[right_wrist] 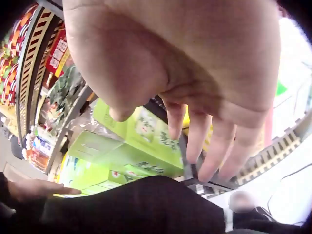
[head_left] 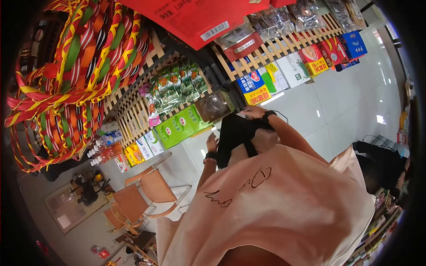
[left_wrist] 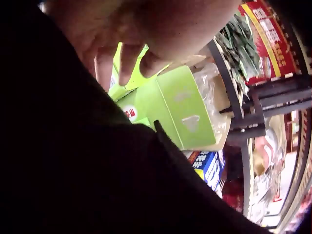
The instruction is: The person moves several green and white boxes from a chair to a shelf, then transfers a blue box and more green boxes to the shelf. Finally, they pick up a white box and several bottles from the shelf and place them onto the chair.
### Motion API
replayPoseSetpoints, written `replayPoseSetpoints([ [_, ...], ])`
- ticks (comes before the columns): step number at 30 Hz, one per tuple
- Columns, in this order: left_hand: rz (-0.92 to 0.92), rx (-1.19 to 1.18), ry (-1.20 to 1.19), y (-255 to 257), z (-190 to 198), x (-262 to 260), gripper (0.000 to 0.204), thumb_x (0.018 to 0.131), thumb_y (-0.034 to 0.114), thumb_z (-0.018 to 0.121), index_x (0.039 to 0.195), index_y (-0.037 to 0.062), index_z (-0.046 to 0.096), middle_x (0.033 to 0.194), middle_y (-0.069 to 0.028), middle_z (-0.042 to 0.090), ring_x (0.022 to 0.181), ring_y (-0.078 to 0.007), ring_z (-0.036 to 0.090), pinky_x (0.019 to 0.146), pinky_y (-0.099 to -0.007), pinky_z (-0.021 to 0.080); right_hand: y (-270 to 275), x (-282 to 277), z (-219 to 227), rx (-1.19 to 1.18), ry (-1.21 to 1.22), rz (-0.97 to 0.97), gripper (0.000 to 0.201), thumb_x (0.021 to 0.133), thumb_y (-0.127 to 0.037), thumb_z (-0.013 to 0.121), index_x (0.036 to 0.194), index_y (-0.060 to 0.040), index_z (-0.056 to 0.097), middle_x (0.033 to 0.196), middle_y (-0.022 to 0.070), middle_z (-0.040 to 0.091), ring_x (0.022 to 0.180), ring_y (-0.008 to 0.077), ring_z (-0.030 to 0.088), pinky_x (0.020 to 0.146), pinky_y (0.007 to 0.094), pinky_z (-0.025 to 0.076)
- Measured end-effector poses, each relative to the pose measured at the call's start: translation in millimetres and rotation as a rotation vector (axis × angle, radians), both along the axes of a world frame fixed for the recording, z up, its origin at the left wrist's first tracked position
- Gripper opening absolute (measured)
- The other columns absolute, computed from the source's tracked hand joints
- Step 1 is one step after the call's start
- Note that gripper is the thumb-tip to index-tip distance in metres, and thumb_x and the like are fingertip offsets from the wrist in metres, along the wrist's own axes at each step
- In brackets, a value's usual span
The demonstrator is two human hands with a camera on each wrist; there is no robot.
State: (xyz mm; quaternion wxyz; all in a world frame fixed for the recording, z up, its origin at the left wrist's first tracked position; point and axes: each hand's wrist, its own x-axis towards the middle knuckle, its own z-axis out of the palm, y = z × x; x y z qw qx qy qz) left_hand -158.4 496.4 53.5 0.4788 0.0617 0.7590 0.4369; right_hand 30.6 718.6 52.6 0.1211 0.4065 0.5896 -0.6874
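A black fabric thing (head_left: 237, 131) hangs between my two hands in front of my pink shirt (head_left: 284, 208). My left hand (head_left: 212, 142) rests against its side with fingers laid out straight (right_wrist: 36, 189). My right hand (head_left: 254, 111) is at its far edge; in the right wrist view that hand (right_wrist: 195, 97) hangs with loose, spread fingers and an empty palm. Bright green cartons (head_left: 177, 126) stand on the wooden slat shelf just beyond my left hand (left_wrist: 112, 53), one carton (left_wrist: 180, 107) close behind the fingers. The black fabric (left_wrist: 73, 170) fills much of both wrist views.
Red, yellow and green woven baskets (head_left: 75, 66) hang at the left. A red box (head_left: 195, 17) is overhead. Blue and yellow boxes (head_left: 253, 86) line the slat shelf (head_left: 275, 46). Two woven chairs (head_left: 146, 190) stand on the glossy floor (head_left: 346, 102). A person in black (head_left: 381, 162) is at the right.
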Motion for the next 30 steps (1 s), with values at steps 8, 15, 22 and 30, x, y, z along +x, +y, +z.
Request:
replayPoseSetpoints([
  [8,0.04,-0.173,-0.114,1.0,16.1,-19.9,0.031,0.074,0.025,0.039,0.098,0.0056,0.046,0.085,-0.0088,0.053,0.073,-0.0159,0.05,0.061,-0.0258,0.039,0.6,115.7,-44.2,0.105,-0.396,0.07,0.045,0.067,-0.041,0.045,0.086,-0.001,0.053,0.074,0.012,0.054,0.06,0.0177,0.051,0.051,0.028,0.042],
  [15,-0.079,-0.181,-0.113,-4.6,6.7,2.6,0.025,0.075,0.021,0.04,0.093,0.0057,0.049,0.076,-0.0071,0.055,0.064,-0.0121,0.05,0.052,-0.0212,0.038,-35.6,141.1,-85.5,0.135,-0.546,0.048,0.036,0.065,-0.029,0.041,0.086,-0.0023,0.053,0.092,0.0186,0.049,0.089,0.0308,0.046,0.076,0.0345,0.036],
  [22,-0.176,-0.028,-0.151,-45.6,19.6,12.4,0.022,0.075,0.015,0.038,0.092,0.0063,0.049,0.075,-0.007,0.055,0.063,-0.012,0.05,0.052,-0.0206,0.038,-41.2,80.1,-56.0,0.295,-0.34,0.11,0.03,0.065,-0.024,0.042,0.082,-0.0015,0.054,0.076,0.0154,0.054,0.069,0.0235,0.052,0.061,0.0291,0.04],
  [30,0.156,-0.064,-0.103,-190.7,21.4,-10.0,0.023,0.075,0.02,0.04,0.093,0.007,0.048,0.08,-0.0078,0.054,0.068,-0.0142,0.05,0.055,-0.0242,0.038,-89.6,2.9,-17.9,0.482,-0.216,0.249,0.027,0.068,-0.023,0.043,0.082,-0.0023,0.053,0.062,0.0087,0.055,0.052,0.0148,0.052,0.05,0.0253,0.042],
])
